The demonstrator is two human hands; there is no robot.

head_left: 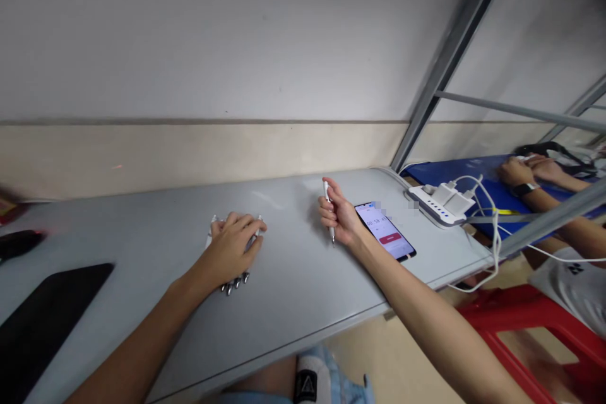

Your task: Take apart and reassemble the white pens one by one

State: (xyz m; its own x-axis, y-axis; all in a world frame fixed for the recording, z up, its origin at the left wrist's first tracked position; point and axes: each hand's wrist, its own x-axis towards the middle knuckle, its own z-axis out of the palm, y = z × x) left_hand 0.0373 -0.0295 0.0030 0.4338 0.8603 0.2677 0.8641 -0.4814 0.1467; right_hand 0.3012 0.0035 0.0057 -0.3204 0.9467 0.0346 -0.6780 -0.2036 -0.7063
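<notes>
My left hand (234, 246) curls over a bunch of white pens (229, 288) lying on the grey desk (288, 278). Several silver tips stick out below the palm, and white ends show past the fingers; the middles of the pens are hidden. In my right hand (341, 214) a single white pen (332, 235) is gripped, its silver tip pointing down towards me. The thumb lies along its upper end, and the other fingers wrap round the barrel. That hand is just left of a phone (386, 233) showing a timer.
A white power strip (438, 205) with plugs and cables sits right of the phone. A metal bed post (426, 95) rises behind it. Black flat object (52, 322) lies at left. Another person's hands (521, 172) are over a blue surface; a red stool (525, 309) stands below.
</notes>
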